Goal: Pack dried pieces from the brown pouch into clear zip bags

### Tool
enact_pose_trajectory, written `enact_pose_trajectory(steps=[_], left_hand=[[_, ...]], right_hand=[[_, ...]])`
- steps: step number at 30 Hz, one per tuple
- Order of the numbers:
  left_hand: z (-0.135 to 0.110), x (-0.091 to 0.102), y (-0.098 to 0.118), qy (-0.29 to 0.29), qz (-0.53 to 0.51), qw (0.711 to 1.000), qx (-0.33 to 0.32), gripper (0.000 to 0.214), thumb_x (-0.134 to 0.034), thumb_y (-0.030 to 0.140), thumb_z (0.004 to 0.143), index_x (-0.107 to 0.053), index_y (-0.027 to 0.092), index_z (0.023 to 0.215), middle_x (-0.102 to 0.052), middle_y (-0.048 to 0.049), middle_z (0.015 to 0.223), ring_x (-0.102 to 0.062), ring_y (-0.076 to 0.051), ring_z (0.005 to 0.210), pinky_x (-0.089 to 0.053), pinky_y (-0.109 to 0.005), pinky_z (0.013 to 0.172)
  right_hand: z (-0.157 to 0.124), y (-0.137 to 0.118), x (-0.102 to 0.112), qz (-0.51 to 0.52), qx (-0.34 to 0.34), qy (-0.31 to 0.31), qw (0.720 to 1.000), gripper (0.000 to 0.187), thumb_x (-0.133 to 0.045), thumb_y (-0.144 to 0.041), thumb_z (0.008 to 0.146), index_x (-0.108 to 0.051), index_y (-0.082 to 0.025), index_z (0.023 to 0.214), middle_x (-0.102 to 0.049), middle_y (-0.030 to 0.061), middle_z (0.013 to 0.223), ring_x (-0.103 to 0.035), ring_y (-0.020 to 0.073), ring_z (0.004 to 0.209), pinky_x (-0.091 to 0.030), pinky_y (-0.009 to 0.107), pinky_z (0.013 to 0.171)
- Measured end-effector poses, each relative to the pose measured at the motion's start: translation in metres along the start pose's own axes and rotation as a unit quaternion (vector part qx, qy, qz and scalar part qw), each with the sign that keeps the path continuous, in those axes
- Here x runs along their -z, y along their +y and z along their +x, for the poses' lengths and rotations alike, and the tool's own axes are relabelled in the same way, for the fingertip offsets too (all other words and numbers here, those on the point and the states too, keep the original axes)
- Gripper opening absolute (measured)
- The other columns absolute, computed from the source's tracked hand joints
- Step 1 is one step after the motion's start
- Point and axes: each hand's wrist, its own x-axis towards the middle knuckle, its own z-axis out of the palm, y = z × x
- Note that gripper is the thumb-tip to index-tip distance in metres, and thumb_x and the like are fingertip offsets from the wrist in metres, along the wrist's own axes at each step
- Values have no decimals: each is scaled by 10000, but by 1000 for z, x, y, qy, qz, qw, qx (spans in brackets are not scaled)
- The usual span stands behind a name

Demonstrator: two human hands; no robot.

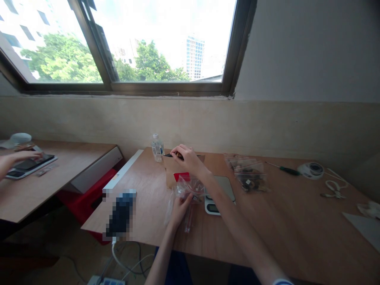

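Left hand (180, 208): low over the near half of a brown wood-topped table (267, 225), thumb and fingers closed on a clear, crumpled plastic bag (190, 185), which lies against the near side of the box listed next. Right hand (190, 158): raised above the bag, fingers bent over the open top of a brown cardboard box (171, 171) with a red patch on its near face; whether the fingertips grip anything inside, cannot tell. Just right of the bag, partly behind the right forearm: one white scale with a grey rectangular platform (226, 188). Behind the box, to its left: one clear plastic bottle with a white cap (157, 148). Right of the scale: several clear zip bags of small dark parts (251, 176); beyond them, one green-handled screwdriver (289, 171), its handle end near a white dome-shaped camera (311, 170), and one coiled white cable (334, 190). Table's left edge: one dark, pixelated slab (121, 215). Neighbouring table at left: another person's hand (28, 156) over a flat white-edged device (32, 167).
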Motion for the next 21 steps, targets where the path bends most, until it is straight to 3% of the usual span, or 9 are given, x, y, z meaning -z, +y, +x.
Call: enact_pose_trajectory(steps=[6,14,21], left_hand=[[-2,-1,3,12,3,1000,18,382,-590,478,765,-710,148,916,-735,-71,864,-665,-254,866,-499,-333,783],[-3,-1,8,7,-6,1000,19,389,-597,470,765,-705,145,951,-736,-70,894,-667,-250,870,-503,-318,783],[-2,-2,7,6,-7,1000,30,378,-603,473,760,-706,152,932,-736,-61,883,-671,-238,846,-511,-298,750]], right_hand=[[0,-2,1,15,-23,-23,999,149,-474,-219,907,-602,-184,841,-645,33,897,-573,156,861,-342,296,821],[-1,0,7,102,-39,47,993,201,-421,-232,916,-598,-172,844,-615,49,898,-573,144,857,-411,256,790],[5,0,15,115,-129,42,984,150,-468,-176,838,-613,-171,874,-634,25,855,-568,146,813,-413,261,750]])
